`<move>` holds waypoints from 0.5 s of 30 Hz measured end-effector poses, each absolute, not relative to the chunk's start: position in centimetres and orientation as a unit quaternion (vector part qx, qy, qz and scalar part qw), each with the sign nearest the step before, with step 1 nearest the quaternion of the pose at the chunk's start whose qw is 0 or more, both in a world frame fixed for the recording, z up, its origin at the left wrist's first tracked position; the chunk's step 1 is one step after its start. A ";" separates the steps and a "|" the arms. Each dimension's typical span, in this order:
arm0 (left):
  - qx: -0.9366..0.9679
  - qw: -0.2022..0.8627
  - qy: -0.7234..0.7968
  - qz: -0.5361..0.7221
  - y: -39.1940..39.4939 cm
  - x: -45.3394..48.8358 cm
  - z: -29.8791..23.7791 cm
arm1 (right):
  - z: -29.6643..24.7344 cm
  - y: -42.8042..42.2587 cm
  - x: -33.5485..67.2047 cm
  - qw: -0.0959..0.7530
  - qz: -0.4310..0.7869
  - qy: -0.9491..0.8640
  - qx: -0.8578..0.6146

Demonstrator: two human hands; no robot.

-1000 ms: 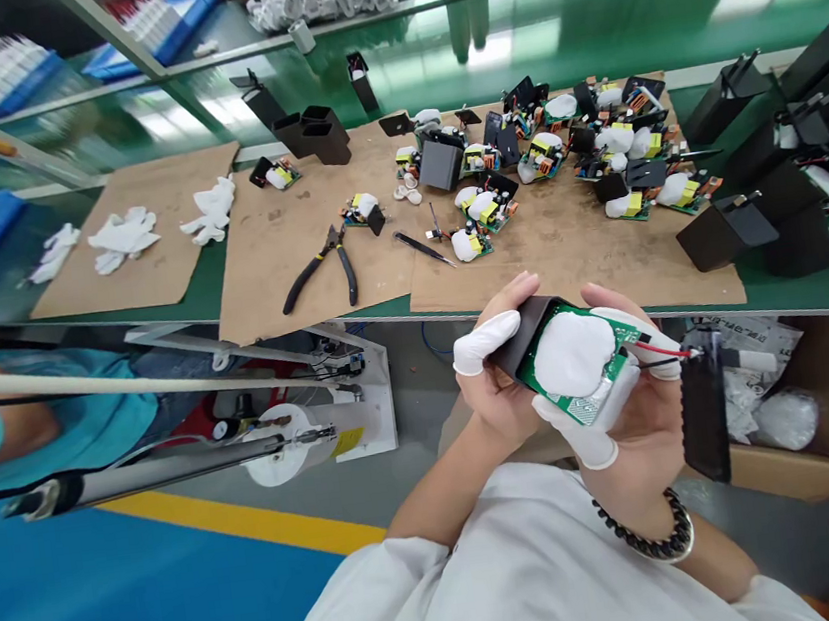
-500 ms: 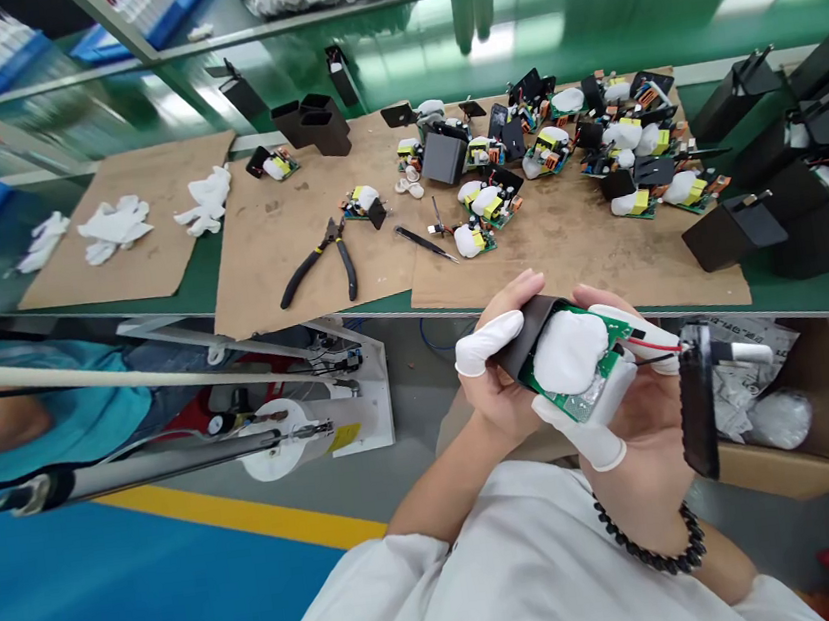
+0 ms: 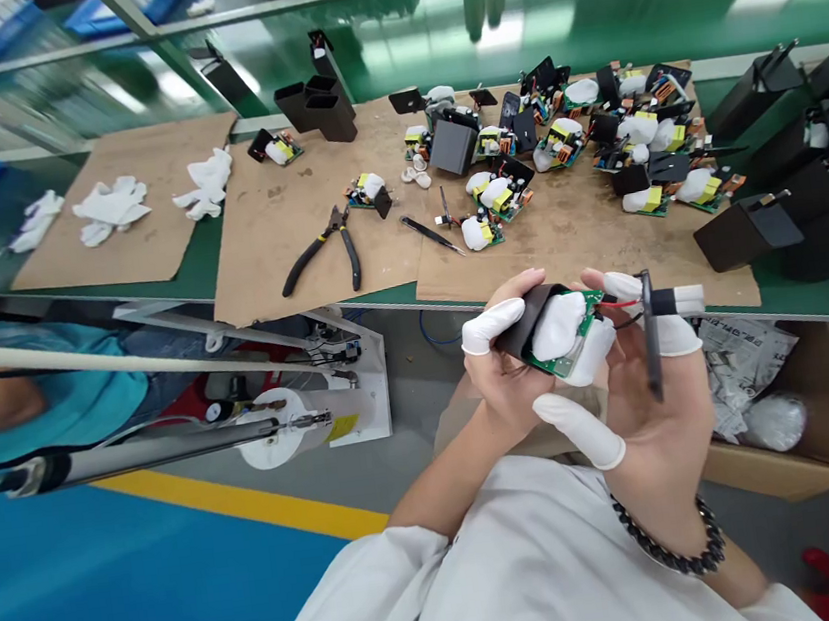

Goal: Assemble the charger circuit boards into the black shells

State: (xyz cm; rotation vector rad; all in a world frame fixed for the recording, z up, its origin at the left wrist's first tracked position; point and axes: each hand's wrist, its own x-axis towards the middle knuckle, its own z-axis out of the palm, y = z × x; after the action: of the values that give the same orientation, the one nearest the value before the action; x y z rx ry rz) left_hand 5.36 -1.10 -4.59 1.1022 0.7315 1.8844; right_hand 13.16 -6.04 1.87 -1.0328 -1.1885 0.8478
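Note:
My left hand [image 3: 501, 370], wearing white finger cots, is closed around a black plastic case [image 3: 526, 325]. A green circuit board [image 3: 568, 364] with white filler lumps [image 3: 559, 326] sticks out of the case's open end. Red and black wires run from the board to a black end cap [image 3: 650, 342] with plug prongs [image 3: 677, 300]. My right hand [image 3: 650, 413] is beside the board and cap, its cot-covered thumb spread away from the board and its palm showing. Its fingers are partly hidden behind the cap, so contact there is unclear.
Pliers [image 3: 324, 251] and tweezers [image 3: 432, 235] lie on the cardboard [image 3: 380, 274]. Several board assemblies [image 3: 498, 194] are spread behind them, with black cases [image 3: 748, 229] at right. A box [image 3: 828, 441] stands below the table edge. At left is another person's sleeve [image 3: 91, 380].
My right thumb has come away from the board. The end cap has moved left and up and turned more edge-on. The board appears deeper in the case.

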 end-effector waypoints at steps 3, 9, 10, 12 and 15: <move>0.450 0.333 0.269 0.783 -1.1 5.5 -4.3 | 2.1 -5.9 13.1 0.644 0.337 -0.513 -0.458; 0.512 0.283 0.283 0.760 -0.8 4.9 -4.1 | 2.8 -5.8 13.9 0.615 0.326 -0.535 -0.479; 0.527 0.272 0.273 0.758 -0.7 4.8 -4.4 | 2.8 -5.8 14.0 0.611 0.321 -0.536 -0.486; 0.548 0.258 0.251 0.756 -0.3 4.5 -5.0 | 2.6 -5.7 14.2 0.601 0.306 -0.543 -0.500; 0.556 0.257 0.229 0.757 0.1 4.4 -5.6 | 2.1 -5.5 14.3 0.603 0.275 -0.553 -0.504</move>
State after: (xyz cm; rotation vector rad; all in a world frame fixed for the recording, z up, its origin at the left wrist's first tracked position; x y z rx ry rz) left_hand 4.42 0.09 -5.62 1.5072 0.6200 2.0542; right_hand 14.27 -5.47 2.13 -1.1679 -1.2813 0.6362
